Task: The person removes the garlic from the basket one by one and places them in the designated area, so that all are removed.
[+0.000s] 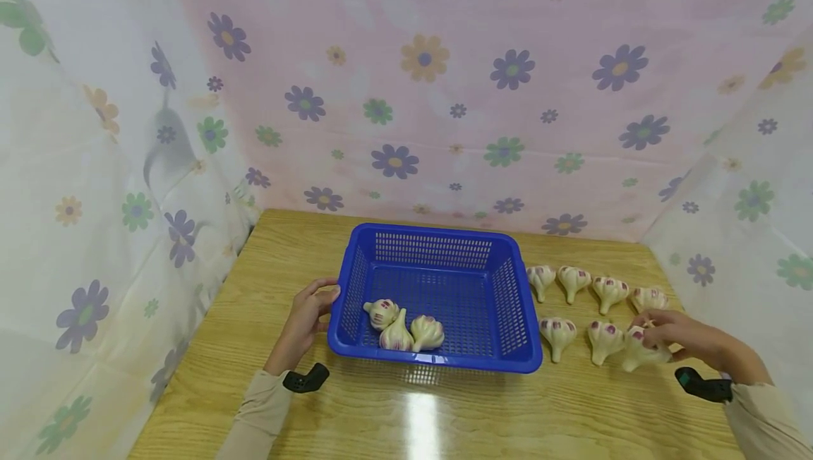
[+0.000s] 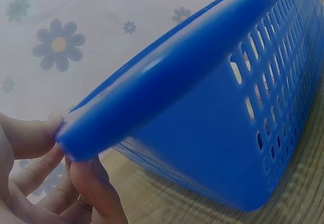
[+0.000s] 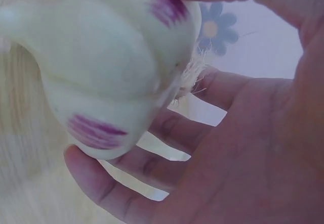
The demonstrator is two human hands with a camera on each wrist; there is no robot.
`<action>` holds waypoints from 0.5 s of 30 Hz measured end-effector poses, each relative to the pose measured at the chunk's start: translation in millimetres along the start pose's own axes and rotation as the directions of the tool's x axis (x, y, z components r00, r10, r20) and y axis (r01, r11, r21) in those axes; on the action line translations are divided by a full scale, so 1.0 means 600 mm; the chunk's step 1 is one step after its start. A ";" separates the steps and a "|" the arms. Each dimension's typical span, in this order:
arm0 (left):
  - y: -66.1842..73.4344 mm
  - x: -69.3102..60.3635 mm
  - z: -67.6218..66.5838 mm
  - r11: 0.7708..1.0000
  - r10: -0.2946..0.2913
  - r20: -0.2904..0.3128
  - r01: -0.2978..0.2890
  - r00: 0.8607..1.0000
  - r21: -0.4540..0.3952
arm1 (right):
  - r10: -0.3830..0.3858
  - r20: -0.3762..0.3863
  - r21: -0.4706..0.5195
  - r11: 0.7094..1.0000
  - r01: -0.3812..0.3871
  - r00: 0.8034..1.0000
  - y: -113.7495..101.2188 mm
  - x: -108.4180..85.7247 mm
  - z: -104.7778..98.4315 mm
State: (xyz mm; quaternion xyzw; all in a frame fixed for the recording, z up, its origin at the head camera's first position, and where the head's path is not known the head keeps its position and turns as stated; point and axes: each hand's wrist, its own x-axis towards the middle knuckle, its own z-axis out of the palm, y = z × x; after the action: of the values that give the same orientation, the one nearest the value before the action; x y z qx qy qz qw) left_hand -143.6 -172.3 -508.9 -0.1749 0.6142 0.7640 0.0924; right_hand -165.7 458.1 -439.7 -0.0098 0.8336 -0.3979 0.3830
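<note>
A wood-grained worktop (image 1: 483, 410) bears a blue basket (image 1: 438, 361), seemingly light and stiff, its left rim, a sound hold, pinched by a left hand (image 1: 308, 315); a right hand (image 1: 689, 339) clasps a garlic bulb (image 1: 640, 353) beside another bulb (image 1: 605, 339), apparently firm, light, slippery, best held round its belly.

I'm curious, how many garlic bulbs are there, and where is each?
10 garlic bulbs: three in the blue basket, four in the table's far row, two in its near row, one in the right hand. That hand may hide another.
</note>
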 end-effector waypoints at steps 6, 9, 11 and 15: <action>-0.001 0.001 0.000 1.000 0.001 0.000 -0.001 1.000 -0.010 | 0.078 -0.074 0.011 0.997 -0.077 0.994 0.038 0.011 -0.001; -0.001 0.001 0.000 1.000 0.001 0.002 0.000 1.000 -0.015 | 0.092 -0.130 -0.005 0.996 -0.094 0.987 0.057 0.020 0.002; -0.001 0.000 0.000 1.000 -0.001 0.007 0.001 1.000 -0.018 | 0.113 -0.159 0.005 0.994 -0.114 0.981 0.066 0.026 0.004; -0.001 0.000 0.000 1.000 -0.003 0.016 0.003 1.000 -0.020 | 0.116 -0.200 0.005 0.993 -0.117 0.973 0.079 0.031 0.004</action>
State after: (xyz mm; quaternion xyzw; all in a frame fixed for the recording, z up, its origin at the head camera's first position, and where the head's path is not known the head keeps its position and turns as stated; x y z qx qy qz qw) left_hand -143.4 -172.3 -509.6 -0.1704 0.6055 0.7713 0.0969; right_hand -163.7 482.7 -484.0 0.0777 0.8684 -0.3708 0.3198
